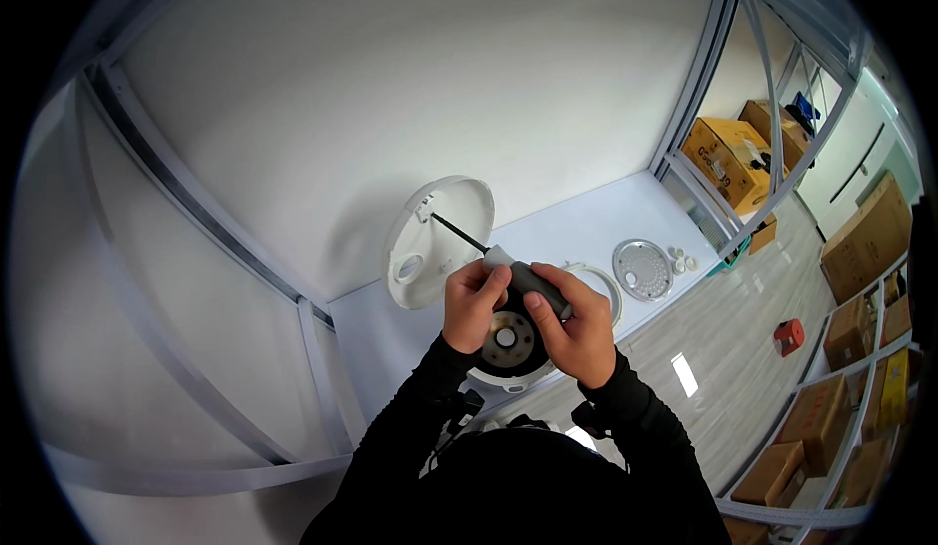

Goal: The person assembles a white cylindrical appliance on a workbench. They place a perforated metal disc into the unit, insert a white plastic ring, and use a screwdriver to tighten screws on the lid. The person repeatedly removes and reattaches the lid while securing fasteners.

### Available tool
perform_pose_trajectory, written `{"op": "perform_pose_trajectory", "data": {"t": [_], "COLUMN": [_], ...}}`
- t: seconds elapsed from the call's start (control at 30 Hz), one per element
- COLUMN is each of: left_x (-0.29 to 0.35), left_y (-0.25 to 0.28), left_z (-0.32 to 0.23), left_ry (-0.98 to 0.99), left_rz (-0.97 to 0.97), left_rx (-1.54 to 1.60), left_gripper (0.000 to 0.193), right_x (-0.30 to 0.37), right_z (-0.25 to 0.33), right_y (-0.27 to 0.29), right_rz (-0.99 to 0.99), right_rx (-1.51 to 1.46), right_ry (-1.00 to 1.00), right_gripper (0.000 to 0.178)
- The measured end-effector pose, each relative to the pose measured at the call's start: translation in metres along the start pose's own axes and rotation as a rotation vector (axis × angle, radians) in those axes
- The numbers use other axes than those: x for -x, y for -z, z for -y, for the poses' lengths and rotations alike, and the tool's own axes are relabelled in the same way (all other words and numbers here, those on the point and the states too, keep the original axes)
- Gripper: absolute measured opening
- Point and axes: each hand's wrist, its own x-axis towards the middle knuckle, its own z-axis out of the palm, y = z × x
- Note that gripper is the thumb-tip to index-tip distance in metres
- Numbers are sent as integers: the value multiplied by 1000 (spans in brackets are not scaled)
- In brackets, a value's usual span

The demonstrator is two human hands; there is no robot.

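Observation:
Both hands hold a screwdriver with a grey handle and a long dark shaft. My left hand closes its fingers around the front of the handle. Its rear end is gripped by my right hand. The shaft points up and left, its tip at or close to a small fitting near the upper left edge of a round white lid; contact is unclear. That lid stands tilted up and has an oval hole. Below my hands sits a round white appliance base with a dark inside and a metal plate, partly covered by the hands.
A white ring lies right of the base, partly behind my right hand. Farther right on the white table are a perforated round plate and several small white pieces. A wall rises behind; shelved cardboard boxes stand at right.

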Motion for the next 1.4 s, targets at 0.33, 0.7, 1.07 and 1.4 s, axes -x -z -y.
{"op": "perform_pose_trajectory", "data": {"t": [0.33,0.7,1.07,1.4], "left_x": [-3,-2,-3,-6], "left_y": [-6,-20,-8,1], "left_z": [0,-6,1,7], "left_ry": [15,100,34,70], "left_rz": [-58,-53,-25,17], "left_rx": [104,203,197,217], "left_gripper": [36,33,25,23], "right_x": [-8,-5,-10,-8], "right_z": [-4,-1,-6,-14], "right_y": [3,5,-2,-1], "right_rz": [64,62,-61,33], "right_rx": [164,-38,61,69], "right_ry": [220,-227,201,235], "right_gripper": [37,31,40,40]}}
